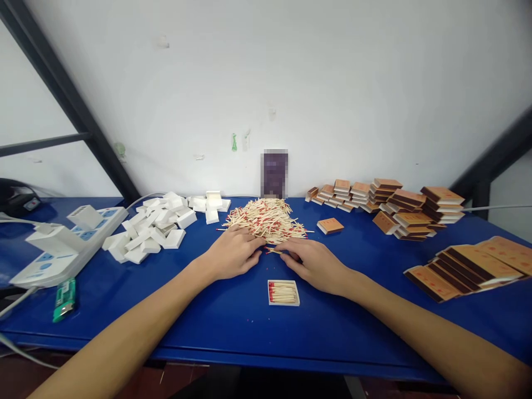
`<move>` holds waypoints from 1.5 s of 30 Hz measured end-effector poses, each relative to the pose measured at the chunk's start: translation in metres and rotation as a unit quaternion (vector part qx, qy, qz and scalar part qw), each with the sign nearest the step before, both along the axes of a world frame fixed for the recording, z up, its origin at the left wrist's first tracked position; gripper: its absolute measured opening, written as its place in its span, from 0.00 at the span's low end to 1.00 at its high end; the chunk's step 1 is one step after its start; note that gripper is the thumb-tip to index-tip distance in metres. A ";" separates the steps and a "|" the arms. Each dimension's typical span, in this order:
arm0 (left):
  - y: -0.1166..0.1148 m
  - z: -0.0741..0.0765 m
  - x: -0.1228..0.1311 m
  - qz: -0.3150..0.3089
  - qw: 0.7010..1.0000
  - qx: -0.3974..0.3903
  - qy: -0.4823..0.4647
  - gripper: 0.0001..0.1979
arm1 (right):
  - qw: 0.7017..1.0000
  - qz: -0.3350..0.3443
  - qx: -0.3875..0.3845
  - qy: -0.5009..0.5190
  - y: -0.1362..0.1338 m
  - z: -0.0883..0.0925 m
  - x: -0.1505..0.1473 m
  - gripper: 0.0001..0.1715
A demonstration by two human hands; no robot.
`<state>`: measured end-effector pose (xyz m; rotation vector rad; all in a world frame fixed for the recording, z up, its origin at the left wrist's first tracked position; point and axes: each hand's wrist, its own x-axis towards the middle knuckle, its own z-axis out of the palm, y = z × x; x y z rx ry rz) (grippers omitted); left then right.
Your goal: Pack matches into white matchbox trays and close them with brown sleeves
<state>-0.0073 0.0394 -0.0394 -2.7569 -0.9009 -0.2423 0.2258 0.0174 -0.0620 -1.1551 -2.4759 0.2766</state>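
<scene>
A pile of matches (266, 219) is heaped at twelve o'clock, just beside the loosely bent left hand (235, 254) and half-curled right hand (312, 263); whether anything is pinched cannot be told. Likely light and brittle, matches are best gripped mid-stick.

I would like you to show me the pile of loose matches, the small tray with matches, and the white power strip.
Pile of loose matches (268, 219), head view: middle of the pile.
Small tray (285, 303), head view: near rim.
White power strip (87, 235), head view: top face.
</scene>
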 end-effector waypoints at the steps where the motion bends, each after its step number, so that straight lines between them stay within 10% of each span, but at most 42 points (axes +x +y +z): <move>1: 0.000 0.000 0.000 -0.001 1.000 0.000 0.002 0.11 | 1.000 -0.005 0.001 0.003 0.001 0.000 0.000 0.16; 31: -0.014 0.008 0.008 -0.034 0.999 -0.019 -0.001 0.13 | 1.000 0.022 -0.018 0.014 -0.003 0.008 0.005 0.05; 45: -0.011 0.005 0.008 -0.041 0.999 -0.021 0.000 0.12 | 0.994 -0.079 0.061 -0.048 0.009 0.011 0.017 0.07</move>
